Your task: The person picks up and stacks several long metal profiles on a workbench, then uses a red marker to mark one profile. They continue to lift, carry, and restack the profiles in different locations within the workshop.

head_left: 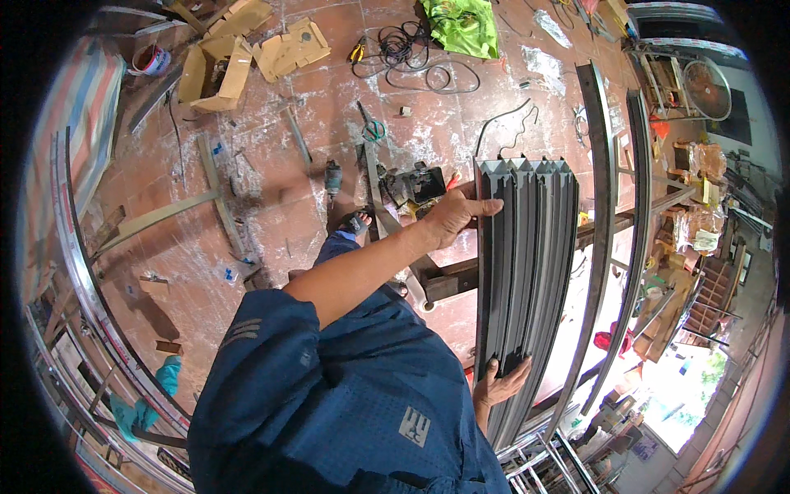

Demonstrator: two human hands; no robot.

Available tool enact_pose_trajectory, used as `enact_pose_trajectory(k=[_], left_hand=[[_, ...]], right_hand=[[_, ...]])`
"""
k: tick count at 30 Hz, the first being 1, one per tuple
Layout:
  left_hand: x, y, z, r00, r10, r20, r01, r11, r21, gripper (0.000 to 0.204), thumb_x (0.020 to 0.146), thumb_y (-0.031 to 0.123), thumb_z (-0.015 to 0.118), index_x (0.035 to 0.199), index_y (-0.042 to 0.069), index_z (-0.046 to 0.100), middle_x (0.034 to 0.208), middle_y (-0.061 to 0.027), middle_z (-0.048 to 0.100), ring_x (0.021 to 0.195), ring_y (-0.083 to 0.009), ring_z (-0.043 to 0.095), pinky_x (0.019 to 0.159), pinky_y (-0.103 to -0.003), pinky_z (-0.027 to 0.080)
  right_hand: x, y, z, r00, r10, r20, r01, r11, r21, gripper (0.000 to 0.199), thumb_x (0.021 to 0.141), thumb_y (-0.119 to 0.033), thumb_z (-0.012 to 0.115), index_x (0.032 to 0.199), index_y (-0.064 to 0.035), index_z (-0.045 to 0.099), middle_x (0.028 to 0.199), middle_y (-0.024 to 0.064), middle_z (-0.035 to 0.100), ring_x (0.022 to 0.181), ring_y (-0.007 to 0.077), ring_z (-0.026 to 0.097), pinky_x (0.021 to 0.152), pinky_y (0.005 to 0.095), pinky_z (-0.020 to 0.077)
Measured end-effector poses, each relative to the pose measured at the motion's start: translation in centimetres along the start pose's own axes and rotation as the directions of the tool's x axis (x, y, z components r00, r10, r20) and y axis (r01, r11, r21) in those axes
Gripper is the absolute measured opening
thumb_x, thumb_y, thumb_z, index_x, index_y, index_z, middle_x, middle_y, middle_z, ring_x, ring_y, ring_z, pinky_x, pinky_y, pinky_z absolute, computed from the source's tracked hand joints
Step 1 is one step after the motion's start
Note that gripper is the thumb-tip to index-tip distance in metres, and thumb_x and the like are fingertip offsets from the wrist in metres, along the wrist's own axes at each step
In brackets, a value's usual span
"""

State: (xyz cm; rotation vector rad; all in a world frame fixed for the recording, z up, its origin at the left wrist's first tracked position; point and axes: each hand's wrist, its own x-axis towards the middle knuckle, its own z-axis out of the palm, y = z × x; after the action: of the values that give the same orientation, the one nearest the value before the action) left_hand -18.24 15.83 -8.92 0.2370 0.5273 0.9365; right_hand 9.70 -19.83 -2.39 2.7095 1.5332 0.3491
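A bundle of long dark metal profiles (527, 272) lies side by side in front of me, their cut ends facing away. My left hand (462, 216) grips the left edge near the far end, thumb on top and the other fingers partly hidden behind it. Lower down, my right hand (504, 384) rests on the nearer part of the profiles, its fingers stretched out across them. A dark crossbar (453, 280) passes under the bundle. To its right stand two more long dark bars (605, 206), apart from it.
On the tiled floor lie a power tool (332, 178), green-handled scissors (374, 130), an open black case (424, 185) and coiled black cable (403, 45). Cardboard boxes (216, 74) sit at the far left. Long metal rails (78, 239) run along the left; a round fan (706, 89) stands far right.
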Motion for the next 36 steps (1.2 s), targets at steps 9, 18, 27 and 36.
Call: enact_pose_trajectory(k=[9,18,27,36], left_hand=[[-0.1,-1.0,1.1,0.987,-0.125,-0.096,0.123,0.992,-0.023,0.027,0.088,0.021,0.084,0.11,0.005,0.077,0.104,-0.0036,0.077,0.096,-0.017,0.072,0.093,-0.035,0.056],[0.6,-1.6,0.3,0.986,-0.135,-0.099,0.138,0.99,0.034,0.035,0.087,0.024,0.084,0.113,0.001,0.077,0.102,-0.0089,0.078,0.09,-0.0196,0.076,0.086,-0.036,0.062],[0.5,-1.9,0.5,0.98,-0.153,-0.125,0.157,0.987,0.023,0.036,0.086,0.03,0.083,0.109,0.002,0.078,0.101,-0.0081,0.078,0.09,-0.0191,0.075,0.086,-0.037,0.061],[0.5,-2.3,0.4,0.978,-0.181,-0.105,0.185,0.982,0.024,0.033,0.09,0.031,0.081,0.11,0.005,0.079,0.104,-0.0067,0.079,0.095,-0.0183,0.074,0.091,-0.035,0.057]], right_hand=[[-0.2,0.0,0.0,1.0,0.017,0.019,-0.017,1.0,-0.015,0.108,0.091,-0.09,0.044,0.163,-0.0092,0.043,0.159,0.0267,0.046,0.147,0.0452,0.043,0.119,0.0604,0.0324],[0.0,-0.1,-0.1,0.999,0.022,0.027,-0.022,1.0,-0.008,0.109,0.091,-0.09,0.044,0.163,-0.0092,0.042,0.16,0.0248,0.045,0.146,0.0448,0.044,0.119,0.061,0.0316],[-0.1,0.5,0.4,1.0,0.005,-0.001,-0.005,1.0,-0.009,0.107,0.091,-0.089,0.046,0.161,-0.0082,0.045,0.158,0.0253,0.048,0.145,0.0442,0.046,0.118,0.0592,0.0338],[-0.3,0.9,0.8,1.0,-0.002,-0.02,0.002,1.0,-0.014,0.104,0.092,-0.086,0.049,0.161,-0.0099,0.046,0.158,0.0249,0.048,0.143,0.044,0.047,0.118,0.0592,0.0337]])
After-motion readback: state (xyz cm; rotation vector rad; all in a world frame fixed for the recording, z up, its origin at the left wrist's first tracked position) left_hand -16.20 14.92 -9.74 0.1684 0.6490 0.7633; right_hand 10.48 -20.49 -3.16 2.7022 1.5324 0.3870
